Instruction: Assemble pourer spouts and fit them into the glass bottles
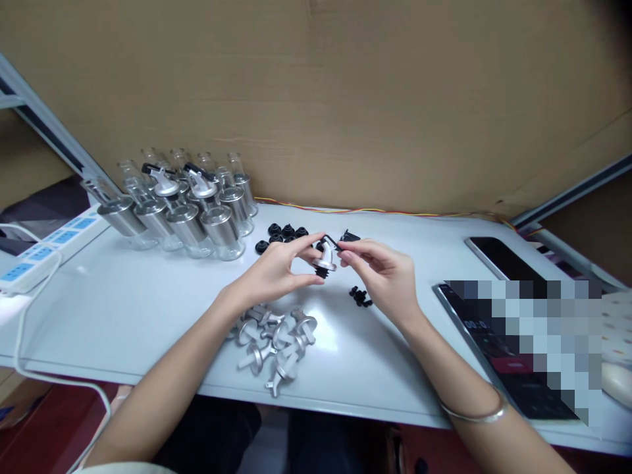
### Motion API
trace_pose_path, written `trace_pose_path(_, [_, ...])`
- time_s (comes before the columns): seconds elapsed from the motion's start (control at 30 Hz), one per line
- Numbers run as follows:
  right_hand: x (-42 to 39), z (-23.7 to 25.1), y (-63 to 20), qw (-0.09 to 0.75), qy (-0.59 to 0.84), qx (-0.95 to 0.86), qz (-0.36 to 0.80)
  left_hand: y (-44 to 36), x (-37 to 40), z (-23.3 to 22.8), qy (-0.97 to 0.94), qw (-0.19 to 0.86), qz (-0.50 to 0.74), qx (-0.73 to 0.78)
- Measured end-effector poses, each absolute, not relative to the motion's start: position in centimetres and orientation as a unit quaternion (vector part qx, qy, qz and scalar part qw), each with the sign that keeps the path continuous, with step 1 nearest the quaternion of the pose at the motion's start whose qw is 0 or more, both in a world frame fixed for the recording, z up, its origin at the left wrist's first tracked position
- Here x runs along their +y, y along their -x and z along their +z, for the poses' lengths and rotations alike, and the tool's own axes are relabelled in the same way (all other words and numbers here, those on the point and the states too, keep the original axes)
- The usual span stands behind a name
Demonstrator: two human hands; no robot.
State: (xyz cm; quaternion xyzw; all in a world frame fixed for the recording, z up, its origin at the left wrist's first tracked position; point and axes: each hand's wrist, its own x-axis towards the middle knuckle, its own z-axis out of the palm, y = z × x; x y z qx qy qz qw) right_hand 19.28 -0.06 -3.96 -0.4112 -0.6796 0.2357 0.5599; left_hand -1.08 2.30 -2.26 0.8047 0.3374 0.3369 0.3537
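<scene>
Head view, nearest: heap of silver spout caps [276, 342] on the white bench [123, 309], just below the left wrist.
Left hand [276, 270]: grip closed around a silver spout cap [326, 260], held above the bench, base down, spout slanting up and right.
Right hand [385, 270]: fingertips pinched on a small black flap [332, 242] at the spout's top, touching it from the right.
Key relation: flap directly right of the left grip; right hand nearer.
Beside: loose black bits [360, 296] under the right hand.
Farther: black rubber stoppers [281, 234]; glass bottles [187, 210] far left; phone [498, 257] right.
</scene>
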Motion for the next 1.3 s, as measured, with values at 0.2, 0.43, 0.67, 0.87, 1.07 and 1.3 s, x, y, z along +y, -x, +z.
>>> trace_pose_path(0.2, [-0.16,-3.96,-19.27,0.565,0.433,-0.641,0.285,0.97,2.12,-2.14,-0.808,0.350,0.335,0.336])
trace_pose_path(0.43, [-0.06,-3.77,-19.26,0.562,0.441,-0.629,0.307,0.97,2.15,-2.18,-0.814,0.337,0.335,0.334])
trace_pose_path(0.67, [0.02,-3.81,-19.21,0.563,0.446,-0.615,0.325,0.99,2.11,-2.22,-0.811,0.343,0.342,0.327])
trace_pose_path(0.87, [0.09,-3.96,-19.41,0.544,0.407,-0.656,0.329,1.11,2.19,-2.40,-0.805,0.346,0.352,0.329])
trace_pose_path(1.07, [0.30,-4.33,-19.33,0.498,0.378,-0.731,0.272,1.24,2.39,-2.46,-0.794,0.352,0.364,0.337])
trace_pose_path(1.3, [0.18,-4.10,-19.46,0.517,0.389,-0.735,0.204,1.05,2.34,-2.30,-0.816,0.335,0.338,0.330])
